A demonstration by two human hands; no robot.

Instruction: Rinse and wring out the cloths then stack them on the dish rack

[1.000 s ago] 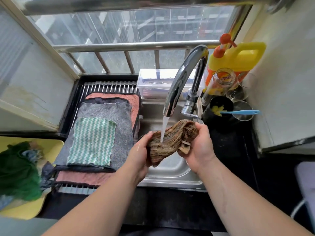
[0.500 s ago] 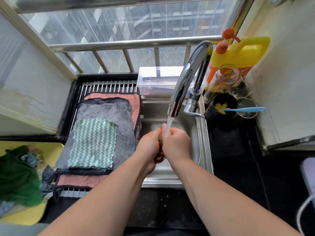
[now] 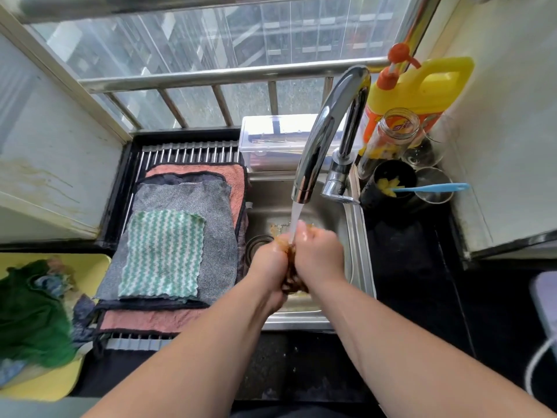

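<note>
Over the steel sink [image 3: 357, 267] my left hand [image 3: 268, 260] and my right hand [image 3: 319, 254] grip a bunched brown striped cloth [image 3: 294, 279] between them, pressed tight together. Water runs from the chrome tap [image 3: 325, 137] onto my hands and the cloth. Most of the cloth is hidden by my fingers. On the dish rack [image 3: 187, 152] to the left lies a flat stack: a green-and-white zigzag cloth [image 3: 162, 254] on a grey cloth [image 3: 217, 212], a dark one and a pink cloth [image 3: 211, 173] below.
A yellow tray [image 3: 90, 267] at the left holds a green cloth [image 3: 30, 315] and other crumpled cloths. A clear lidded box [image 3: 271, 140] sits behind the sink. Right of the tap stand a yellow detergent jug [image 3: 422, 86], a glass jar [image 3: 394, 131], cups and a blue brush [image 3: 431, 187].
The cloth was spread between my hands under the stream. My hands have come together and squeezed it into a tight bunch, lower over the sink.
</note>
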